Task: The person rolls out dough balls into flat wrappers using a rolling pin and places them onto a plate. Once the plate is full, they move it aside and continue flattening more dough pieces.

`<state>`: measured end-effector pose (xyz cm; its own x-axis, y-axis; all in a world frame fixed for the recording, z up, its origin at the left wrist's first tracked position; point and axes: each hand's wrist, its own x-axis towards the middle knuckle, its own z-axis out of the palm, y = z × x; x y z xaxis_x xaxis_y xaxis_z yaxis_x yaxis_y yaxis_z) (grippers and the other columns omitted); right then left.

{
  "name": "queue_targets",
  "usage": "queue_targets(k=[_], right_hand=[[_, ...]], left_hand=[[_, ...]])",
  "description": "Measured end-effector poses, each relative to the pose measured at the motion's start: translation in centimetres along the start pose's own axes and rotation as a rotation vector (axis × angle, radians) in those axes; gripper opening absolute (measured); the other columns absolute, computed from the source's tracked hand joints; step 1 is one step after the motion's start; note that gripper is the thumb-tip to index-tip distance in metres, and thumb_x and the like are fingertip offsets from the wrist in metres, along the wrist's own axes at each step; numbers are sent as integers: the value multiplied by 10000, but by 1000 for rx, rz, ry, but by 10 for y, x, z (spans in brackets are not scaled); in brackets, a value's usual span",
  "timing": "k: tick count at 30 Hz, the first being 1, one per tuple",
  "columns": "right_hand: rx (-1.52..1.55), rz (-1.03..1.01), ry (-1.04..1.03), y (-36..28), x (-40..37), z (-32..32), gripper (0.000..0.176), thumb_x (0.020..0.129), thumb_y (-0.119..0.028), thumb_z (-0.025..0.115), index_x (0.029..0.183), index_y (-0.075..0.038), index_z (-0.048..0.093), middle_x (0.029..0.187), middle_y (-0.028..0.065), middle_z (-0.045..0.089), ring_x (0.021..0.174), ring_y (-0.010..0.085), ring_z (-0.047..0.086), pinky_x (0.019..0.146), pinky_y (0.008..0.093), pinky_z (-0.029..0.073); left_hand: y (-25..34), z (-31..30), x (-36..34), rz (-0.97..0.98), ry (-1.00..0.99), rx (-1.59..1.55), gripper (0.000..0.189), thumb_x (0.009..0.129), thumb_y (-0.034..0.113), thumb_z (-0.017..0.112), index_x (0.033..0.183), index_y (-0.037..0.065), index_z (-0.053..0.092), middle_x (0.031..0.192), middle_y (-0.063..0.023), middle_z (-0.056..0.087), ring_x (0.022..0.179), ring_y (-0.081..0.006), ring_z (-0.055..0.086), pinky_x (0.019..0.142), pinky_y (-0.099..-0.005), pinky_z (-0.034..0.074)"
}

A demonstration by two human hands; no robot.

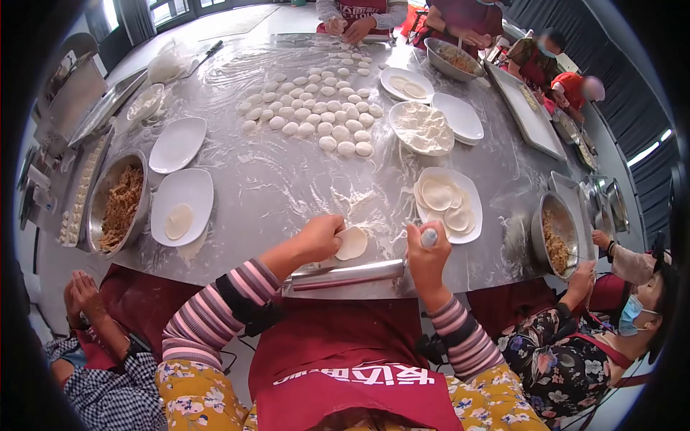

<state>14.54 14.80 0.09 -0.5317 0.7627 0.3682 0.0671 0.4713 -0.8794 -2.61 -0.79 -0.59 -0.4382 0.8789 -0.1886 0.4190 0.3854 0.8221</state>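
My left hand (321, 238) is closed at the edge of a round dough wrapper (352, 243), pinching it against the floured steel table (259, 190). My right hand (428, 253) is wrapped round a thin rolling pin, whose pale rounded end (429, 238) points up out of the fist. Between my hands, near the table's front edge, lies a shiny metal cylinder (348, 275). Flattened dough pieces (328, 117) are spread over the middle of the table. Beyond my right hand, a white plate (471, 231) holds several overlapping wrappers (440, 195).
A plate of flour (422, 129) stands ahead on the right. Filling bowls (118, 203) (555, 237) stand at both sides. At left, a white plate (198, 224) holds one wrapper. People work along the far side; a person's hands (86, 296) are at left, another person's (578, 284) at right.
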Motion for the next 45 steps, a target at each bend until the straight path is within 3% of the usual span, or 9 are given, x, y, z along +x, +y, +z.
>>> queue_targets(k=[5, 6, 16, 24, 31, 39, 42, 44, 45], right_hand=[[-150, -398, 64, 10, 68, 70, 230, 726, -70, 714, 834, 8, 526, 626, 192, 533, 562, 389, 536, 521, 420, 421], [-151, -394, 81, 11, 69, 75, 230, 726, -70, 714, 834, 8, 526, 626, 192, 533, 562, 389, 536, 521, 420, 421], [12, -20, -8, 3, -4, -4, 212, 742, -51, 703, 779, -1, 500, 588, 159, 510, 505, 324, 497, 491, 380, 409], [-101, -336, 46, 12, 74, 82, 239, 773, -162, 690, 849, -11, 520, 697, 237, 565, 664, 441, 551, 546, 471, 423], [-24, -224, 24, -12, -5, -12, 227, 752, -86, 718, 810, -27, 507, 622, 188, 532, 560, 366, 544, 505, 392, 429], [135, -92, -37, -21, -23, -28, 227, 773, -92, 719, 748, -46, 498, 570, 136, 510, 463, 247, 481, 455, 337, 407], [114, -125, -44, -21, -18, -29, 221, 774, -96, 718, 754, -45, 504, 579, 136, 515, 468, 262, 491, 457, 341, 409], [116, -123, -68, -22, -16, -30, 217, 772, -100, 718, 759, -44, 509, 595, 141, 526, 483, 289, 507, 461, 347, 412], [115, -122, -65, -21, -15, -28, 217, 772, -100, 718, 759, -44, 509, 595, 141, 526, 483, 289, 507, 461, 347, 412]], left_hand=[[11, 2, 0, 30, 118, 155, 187, 846, 183, 566, 887, 4, 606, 795, -199, 621, 736, -309, 610, 682, -378, 468], [7, 1, 7, 0, 150, 140, 184, 814, 191, 554, 851, 23, 617, 839, -206, 627, 823, -384, 595, 724, -439, 460], [12, -6, 3, -6, 54, 245, 192, 769, 196, 626, 847, 20, 628, 782, -178, 633, 746, -328, 616, 668, -396, 468], [17, -12, 5, -96, 52, 191, 274, 781, 271, 592, 781, 3, 646, 700, -208, 620, 663, -343, 616, 634, -439, 458], [19, 7, 2, 100, 143, 366, 220, 716, 185, 647, 817, -5, 601, 806, -187, 607, 776, -361, 591, 671, -401, 461], [81, 16, 126, 192, -115, -522, 226, 785, 189, 655, 882, -5, 592, 744, -74, 595, 719, -156, 539, 659, -341, 453], [62, -7, 164, 149, 206, -174, 261, 842, 220, 591, 1001, 14, 583, 909, -106, 620, 843, -212, 577, 773, -347, 458], [41, -13, 161, 184, 443, 838, 352, 868, 164, 526, 1180, 4, 495, 1116, -151, 568, 1032, -252, 545, 900, -371, 417], [26, -14, 161, 187, 441, 839, 352, 868, 164, 526, 1180, 4, 495, 1116, -151, 568, 1032, -252, 545, 900, -371, 417]])
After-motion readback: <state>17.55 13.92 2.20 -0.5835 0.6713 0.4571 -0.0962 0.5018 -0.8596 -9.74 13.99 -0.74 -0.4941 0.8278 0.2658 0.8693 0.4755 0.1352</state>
